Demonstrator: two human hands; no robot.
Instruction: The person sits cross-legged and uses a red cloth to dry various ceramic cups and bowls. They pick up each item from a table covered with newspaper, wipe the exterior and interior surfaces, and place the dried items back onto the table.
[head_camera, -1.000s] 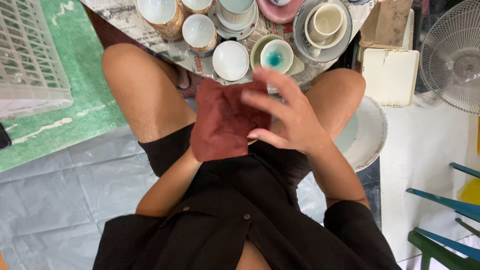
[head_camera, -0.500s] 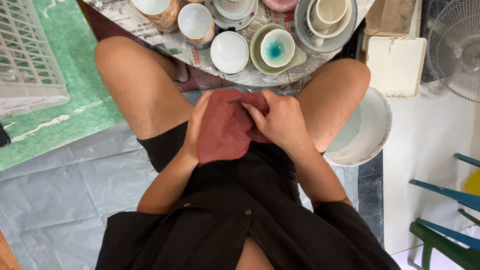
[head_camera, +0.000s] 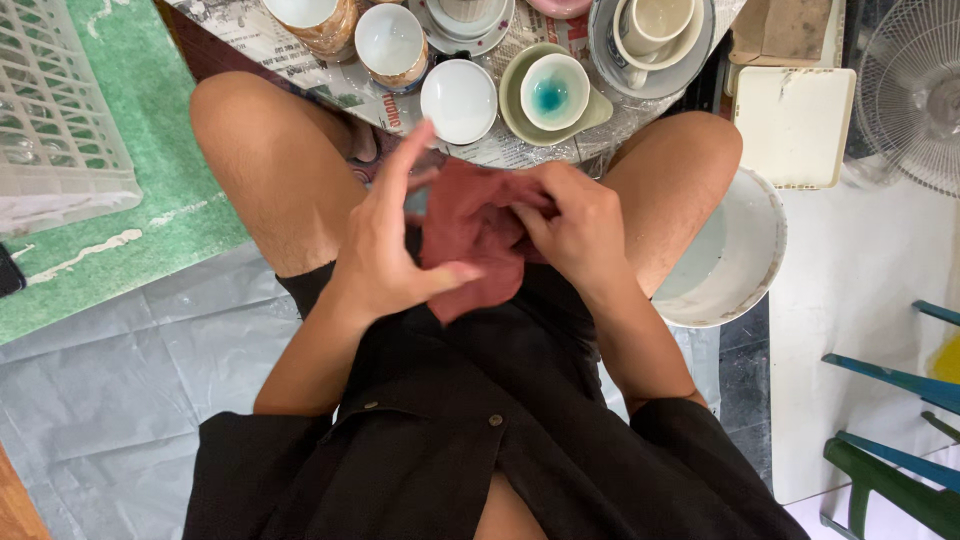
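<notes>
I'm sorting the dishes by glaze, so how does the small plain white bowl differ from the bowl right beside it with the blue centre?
The white bowl is plain white inside; the blue-centred bowl has a turquoise patch at its bottom. The white bowl sits straight on the newspaper; the blue-centred bowl sits inside a pale green dish. Both are small, round, upright, apparently empty, and untouched.

Printed matter in my view: newspaper only.
I see a grey-white printed newspaper sheet (head_camera: 340, 85) spread flat under the cups and bowls, top centre; no packages, signs or screens.
</notes>
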